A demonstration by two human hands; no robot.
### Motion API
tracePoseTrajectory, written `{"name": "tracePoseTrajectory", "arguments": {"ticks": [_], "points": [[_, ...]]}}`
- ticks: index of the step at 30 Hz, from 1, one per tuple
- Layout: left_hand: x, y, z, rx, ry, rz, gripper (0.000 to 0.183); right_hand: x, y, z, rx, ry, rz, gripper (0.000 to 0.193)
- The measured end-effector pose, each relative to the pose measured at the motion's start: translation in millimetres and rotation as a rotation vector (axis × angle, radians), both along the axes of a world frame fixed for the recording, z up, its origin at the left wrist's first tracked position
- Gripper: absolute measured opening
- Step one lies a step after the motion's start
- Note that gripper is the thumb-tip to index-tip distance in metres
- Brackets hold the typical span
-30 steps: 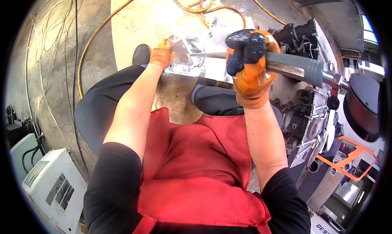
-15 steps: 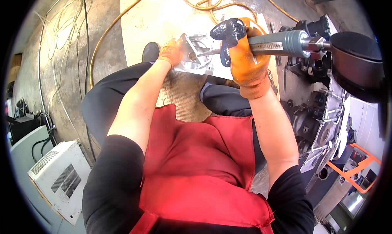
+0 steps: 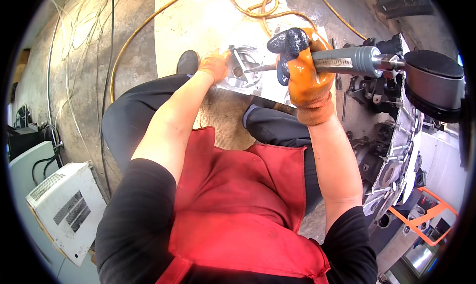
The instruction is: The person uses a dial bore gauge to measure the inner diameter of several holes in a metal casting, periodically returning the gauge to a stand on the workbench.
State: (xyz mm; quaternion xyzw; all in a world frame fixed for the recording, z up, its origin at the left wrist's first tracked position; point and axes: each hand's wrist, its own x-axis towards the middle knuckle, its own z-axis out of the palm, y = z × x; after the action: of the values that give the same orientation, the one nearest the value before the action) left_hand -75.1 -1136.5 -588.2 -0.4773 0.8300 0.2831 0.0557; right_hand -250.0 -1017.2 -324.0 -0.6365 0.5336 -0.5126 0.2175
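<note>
My right hand (image 3: 305,78), in an orange glove with dark, worn fingertips, is wrapped round a grey-blue air die grinder (image 3: 367,62). The grinder's thin shaft (image 3: 263,68) points left, its tip over or against a silvery metal casting (image 3: 249,84) with a ring-shaped opening; contact cannot be made out. Also gloved in orange, my left hand (image 3: 214,68) grips the casting's left edge, its fingers partly lost in glare. The casting lies on a pale board (image 3: 171,16) on the floor. A hex fitting and a dark cylinder (image 3: 434,80) show at the grinder's rear end.
A yellow hose (image 3: 130,38) crosses the floor and loops beyond the board. At right stands a large engine-like assembly (image 3: 382,150) with studs, near an orange frame (image 3: 421,214). A white vented box (image 3: 69,209) sits at left, and thin cables (image 3: 79,26) lie at far left.
The view has shifted slightly. The grinder in my right hand sits a little lower and further right in the picture. Both hands keep their holds, and the shaft tip still meets the casting's area.
</note>
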Motion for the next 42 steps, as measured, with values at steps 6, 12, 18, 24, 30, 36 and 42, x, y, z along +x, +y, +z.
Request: {"name": "tracePoseTrajectory", "arguments": {"ticks": [6,12,18,24,30,36,42], "points": [[-1,0,7,0.020,-0.009,-0.020,0.062,-1,-4,1,-0.063,0.100,-0.016,0.022],[1,0,-8,0.017,0.028,-0.012,0.061,1,-11,-4,0.013,-0.111,-0.007,0.024],[-1,-2,-17,0.014,-0.016,-0.035,0.067,10,-21,7,0.008,-0.051,0.006,0.011],[-2,-12,-30,0.050,-0.075,-0.068,0.062,21,-13,13,-0.079,-0.223,-0.076,0.011],[3,-17,-60,-0.052,-0.030,-0.133,0.061,18,-15,1,-0.141,0.084,-0.088,0.014],[5,-19,-80,-0.130,-0.006,-0.142,0.062,22,-31,3,-0.118,0.013,-0.054,0.014],[7,-20,-96,-0.208,0.044,-0.143,0.062,22,-33,7,-0.122,-0.041,-0.078,0.015]]}}
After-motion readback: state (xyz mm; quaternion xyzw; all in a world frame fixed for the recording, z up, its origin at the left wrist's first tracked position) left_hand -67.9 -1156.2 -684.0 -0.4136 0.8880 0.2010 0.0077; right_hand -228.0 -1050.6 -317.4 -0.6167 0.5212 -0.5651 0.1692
